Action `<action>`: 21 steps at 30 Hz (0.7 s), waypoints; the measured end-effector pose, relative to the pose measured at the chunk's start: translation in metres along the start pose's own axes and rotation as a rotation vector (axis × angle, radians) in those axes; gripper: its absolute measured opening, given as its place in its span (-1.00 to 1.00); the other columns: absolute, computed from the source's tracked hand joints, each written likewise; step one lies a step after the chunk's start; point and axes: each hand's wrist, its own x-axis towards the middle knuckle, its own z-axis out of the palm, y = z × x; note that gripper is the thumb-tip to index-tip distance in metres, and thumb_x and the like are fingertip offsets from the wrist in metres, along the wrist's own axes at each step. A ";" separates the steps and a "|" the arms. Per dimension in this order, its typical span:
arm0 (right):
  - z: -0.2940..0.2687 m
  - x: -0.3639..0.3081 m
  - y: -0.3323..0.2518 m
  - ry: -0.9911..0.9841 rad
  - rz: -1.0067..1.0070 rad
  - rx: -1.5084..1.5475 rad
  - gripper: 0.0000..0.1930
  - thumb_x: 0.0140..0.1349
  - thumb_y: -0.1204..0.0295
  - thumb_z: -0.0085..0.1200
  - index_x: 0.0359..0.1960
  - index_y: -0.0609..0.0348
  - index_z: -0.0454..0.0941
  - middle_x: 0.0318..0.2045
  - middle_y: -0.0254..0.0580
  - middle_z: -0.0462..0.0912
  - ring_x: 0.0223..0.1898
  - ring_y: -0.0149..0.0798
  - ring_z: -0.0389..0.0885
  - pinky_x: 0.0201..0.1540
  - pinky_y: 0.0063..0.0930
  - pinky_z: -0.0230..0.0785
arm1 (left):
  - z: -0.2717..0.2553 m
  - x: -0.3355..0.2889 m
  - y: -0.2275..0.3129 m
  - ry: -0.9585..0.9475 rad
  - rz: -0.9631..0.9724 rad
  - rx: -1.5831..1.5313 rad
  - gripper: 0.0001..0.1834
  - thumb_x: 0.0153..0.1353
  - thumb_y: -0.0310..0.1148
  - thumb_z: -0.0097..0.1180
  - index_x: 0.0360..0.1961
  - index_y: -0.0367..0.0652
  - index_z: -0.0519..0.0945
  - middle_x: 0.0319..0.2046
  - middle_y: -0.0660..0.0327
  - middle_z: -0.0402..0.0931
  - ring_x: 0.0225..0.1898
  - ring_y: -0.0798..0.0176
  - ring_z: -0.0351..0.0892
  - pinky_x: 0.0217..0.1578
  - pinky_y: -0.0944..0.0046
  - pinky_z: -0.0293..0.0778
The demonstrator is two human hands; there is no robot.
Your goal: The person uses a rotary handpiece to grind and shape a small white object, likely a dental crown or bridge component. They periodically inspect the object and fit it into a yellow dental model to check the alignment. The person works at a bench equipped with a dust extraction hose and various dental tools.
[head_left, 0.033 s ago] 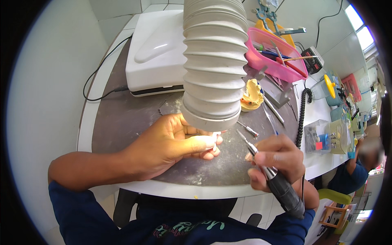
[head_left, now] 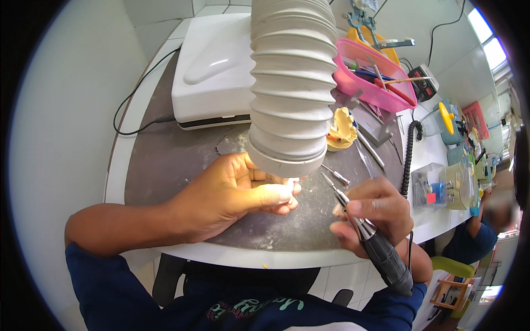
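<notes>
Pinching left hand: the left hand (head_left: 243, 193), closed between thumb and fingertips on a small white piece (head_left: 291, 185), which sits just below the mouth of a wide white ribbed hose (head_left: 292, 88).
Gripping right hand: the right hand (head_left: 381, 212), wrapped pen-fashion around a black-and-silver rotary handpiece (head_left: 381, 258), its thin tip pointing toward the white piece but apart from it.
Shirt lettering: pale green and dark red script across the chest of a navy shirt (head_left: 342, 317), seen upside down.
Device markings: pale marks on the dark face of a small box-shaped device (head_left: 424, 81), too small to read.
Pink tray: an oblong pink plastic tray (head_left: 351, 86) holding a red-handled tool, a wooden stick and blue and green items; a yellow container (head_left: 393, 55) stands behind it.
Clear box: a transparent plastic box (head_left: 420, 175) with a blue item inside and a coral square at its front; beside it, a pale yellow-green container (head_left: 458, 193) with small metal pieces.
Lidded jar: a clear jar with a yellow lid (head_left: 446, 117), tilted in view.
Tabletop: a dusty grey tabletop (head_left: 165, 182), white-edged, bearing a cream-yellow dental cast (head_left: 343, 132) just beside the hose.
</notes>
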 end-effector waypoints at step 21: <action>0.025 0.018 0.024 0.022 -0.079 -0.052 -0.76 -0.14 0.58 0.37 -0.43 0.25 0.55 -0.55 -0.15 0.58 -0.55 -0.23 0.62 -0.31 -0.38 0.60 | -0.011 -0.006 0.004 -0.033 -0.073 -0.092 -0.73 0.32 -0.44 0.09 -0.01 -0.34 0.48 -0.15 0.11 0.53 -0.19 0.36 0.57 -0.11 0.37 0.56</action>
